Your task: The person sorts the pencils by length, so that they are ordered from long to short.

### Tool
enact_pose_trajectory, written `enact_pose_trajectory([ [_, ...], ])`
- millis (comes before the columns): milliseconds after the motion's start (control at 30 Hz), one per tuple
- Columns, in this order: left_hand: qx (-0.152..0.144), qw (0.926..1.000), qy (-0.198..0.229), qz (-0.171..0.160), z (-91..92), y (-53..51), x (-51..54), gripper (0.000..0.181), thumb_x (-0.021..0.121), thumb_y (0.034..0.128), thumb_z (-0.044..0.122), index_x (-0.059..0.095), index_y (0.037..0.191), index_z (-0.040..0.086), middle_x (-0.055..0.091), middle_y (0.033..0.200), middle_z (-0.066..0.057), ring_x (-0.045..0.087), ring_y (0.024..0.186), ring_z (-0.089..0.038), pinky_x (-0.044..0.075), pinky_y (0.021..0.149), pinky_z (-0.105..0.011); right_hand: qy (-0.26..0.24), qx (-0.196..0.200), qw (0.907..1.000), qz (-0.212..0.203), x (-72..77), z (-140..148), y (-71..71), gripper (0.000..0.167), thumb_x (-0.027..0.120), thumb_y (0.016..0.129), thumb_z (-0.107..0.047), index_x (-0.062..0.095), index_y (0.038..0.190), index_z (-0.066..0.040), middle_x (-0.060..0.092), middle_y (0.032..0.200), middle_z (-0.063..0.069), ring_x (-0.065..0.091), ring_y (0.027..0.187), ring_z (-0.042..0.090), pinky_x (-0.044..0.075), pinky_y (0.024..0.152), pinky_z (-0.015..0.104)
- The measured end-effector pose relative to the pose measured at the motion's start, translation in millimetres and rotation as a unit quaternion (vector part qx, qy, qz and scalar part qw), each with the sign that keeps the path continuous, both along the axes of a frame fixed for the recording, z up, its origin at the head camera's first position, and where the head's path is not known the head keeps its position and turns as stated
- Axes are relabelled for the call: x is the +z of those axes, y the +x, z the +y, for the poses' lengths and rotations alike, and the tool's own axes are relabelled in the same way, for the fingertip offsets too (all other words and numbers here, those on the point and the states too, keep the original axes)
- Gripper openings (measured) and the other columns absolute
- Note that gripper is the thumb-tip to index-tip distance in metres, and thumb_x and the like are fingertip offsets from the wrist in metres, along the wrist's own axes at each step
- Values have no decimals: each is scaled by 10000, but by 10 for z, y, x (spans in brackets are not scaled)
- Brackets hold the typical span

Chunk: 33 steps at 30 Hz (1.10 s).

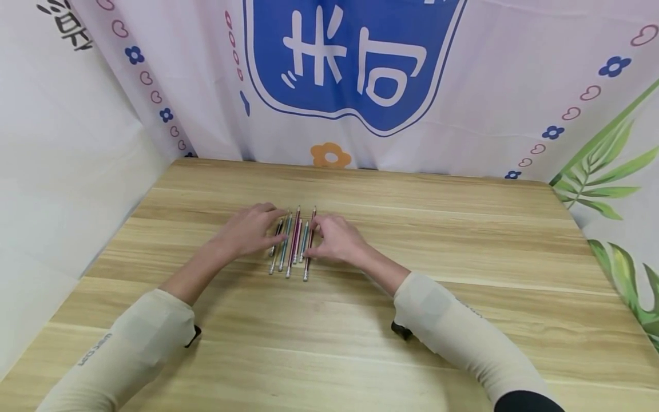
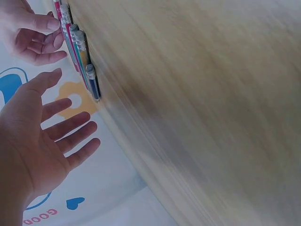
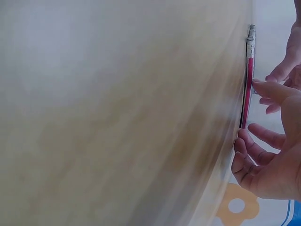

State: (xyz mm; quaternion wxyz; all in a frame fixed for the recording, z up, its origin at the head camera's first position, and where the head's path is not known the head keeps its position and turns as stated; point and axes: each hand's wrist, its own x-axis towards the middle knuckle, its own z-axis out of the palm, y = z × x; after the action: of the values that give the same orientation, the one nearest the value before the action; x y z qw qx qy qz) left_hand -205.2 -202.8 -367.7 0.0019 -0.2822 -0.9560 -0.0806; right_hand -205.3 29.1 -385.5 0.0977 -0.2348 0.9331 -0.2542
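Observation:
Several pencils [image 1: 296, 243] lie side by side on the wooden table, tips toward the back, silvery eraser ends toward the front. My left hand [image 1: 252, 229] is at the left of the row, its thumb reaching over the pencils. Its fingers are spread, with nothing gripped, in the left wrist view. At the row's right edge my right hand [image 1: 337, 237] has thumb and fingertips along a maroon pencil [image 1: 306, 268]. In the right wrist view, the thumb touches that red-sided pencil [image 3: 249, 70]; the other fingers bend loosely near its far end. A dark pencil [image 2: 93, 84] is outermost on the left.
The wood-grain table [image 1: 319, 343] extends around the pencils. A white curtain [image 1: 489, 114] with a blue emblem hangs along its back edge, and a plain white sheet [image 1: 62, 160] hangs at the left. Leaf-patterned cloth [image 1: 618, 189] borders the right side.

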Motion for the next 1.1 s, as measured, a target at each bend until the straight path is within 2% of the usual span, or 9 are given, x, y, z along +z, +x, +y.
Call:
enact_pose_trajectory([
  [167, -50, 10000, 63, 9, 14, -5, 20, 608, 751, 953, 342, 589, 1410, -25, 621, 1323, -299, 631, 1173, -450, 531, 1025, -597, -23, -17, 10000, -75, 3, -1, 4, 614, 901, 810, -363, 657, 1304, -93, 679, 1154, 73, 628, 999, 204, 574, 801, 307],
  [300, -28, 9999, 106, -49, 15, -4, 45, 604, 752, 954, 332, 590, 1407, -32, 622, 1321, -300, 628, 1179, -451, 526, 1033, -596, -34, -85, 9996, -257, 13, 3, 4, 615, 895, 819, -333, 642, 1324, -89, 665, 1066, 63, 605, 848, 182, 555, 685, 290],
  [367, -26, 9999, 127, -58, 12, -6, 49, 599, 752, 955, 328, 592, 1405, -33, 622, 1321, -301, 625, 1183, -454, 521, 1038, -598, -37, -157, 9991, -389, 21, 3, 6, 625, 891, 824, -314, 627, 1342, -84, 664, 1077, 65, 581, 775, 174, 543, 633, 287],
  [500, -70, 9999, 125, -12, 3, -9, 52, 595, 752, 956, 329, 597, 1397, -38, 625, 1316, -301, 629, 1176, -453, 525, 1034, -594, -14, -329, 9979, -560, 42, 2, 17, 652, 887, 826, -300, 604, 1365, -67, 671, 1177, 77, 552, 710, 154, 539, 619, 277],
  [600, -98, 9998, 145, 3, -3, -9, 54, 596, 751, 957, 330, 597, 1394, -44, 625, 1315, -302, 630, 1175, -453, 524, 1036, -592, 24, -452, 9970, -620, 56, -1, 21, 654, 879, 829, -282, 598, 1372, -50, 673, 1245, 105, 595, 767, 164, 559, 670, 271],
  [733, -85, 9998, 169, -23, -9, -6, 59, 597, 748, 959, 329, 592, 1396, -47, 621, 1319, -305, 629, 1176, -454, 522, 1040, -593, 68, -680, 9951, -719, 80, -11, 21, 608, 863, 844, -263, 601, 1341, -31, 682, 1152, 108, 634, 821, 198, 583, 688, 286],
  [867, -44, 9999, 138, -69, -11, -3, 66, 599, 742, 964, 334, 589, 1401, -44, 617, 1329, -302, 623, 1187, -452, 515, 1049, -594, -29, -894, 9927, -812, 87, -18, 5, 543, 845, 867, -265, 599, 1284, -18, 653, 938, 74, 619, 722, 194, 572, 597, 285],
  [1000, -9, 9999, 107, -90, -13, -5, 69, 602, 740, 966, 336, 584, 1407, -42, 611, 1341, -302, 613, 1207, -454, 509, 1056, -598, -69, -974, 9922, -774, 82, -15, -31, 554, 824, 881, -221, 574, 1328, -9, 658, 866, 64, 601, 641, 167, 522, 522, 251],
  [1100, 27, 9999, 96, -79, -15, -3, 73, 602, 738, 966, 338, 582, 1409, -39, 609, 1345, -302, 609, 1214, -455, 509, 1055, -600, -33, -986, 9927, -692, 77, -8, -57, 514, 813, 880, -175, 579, 1306, -11, 664, 838, 68, 583, 608, 154, 485, 496, 238],
])
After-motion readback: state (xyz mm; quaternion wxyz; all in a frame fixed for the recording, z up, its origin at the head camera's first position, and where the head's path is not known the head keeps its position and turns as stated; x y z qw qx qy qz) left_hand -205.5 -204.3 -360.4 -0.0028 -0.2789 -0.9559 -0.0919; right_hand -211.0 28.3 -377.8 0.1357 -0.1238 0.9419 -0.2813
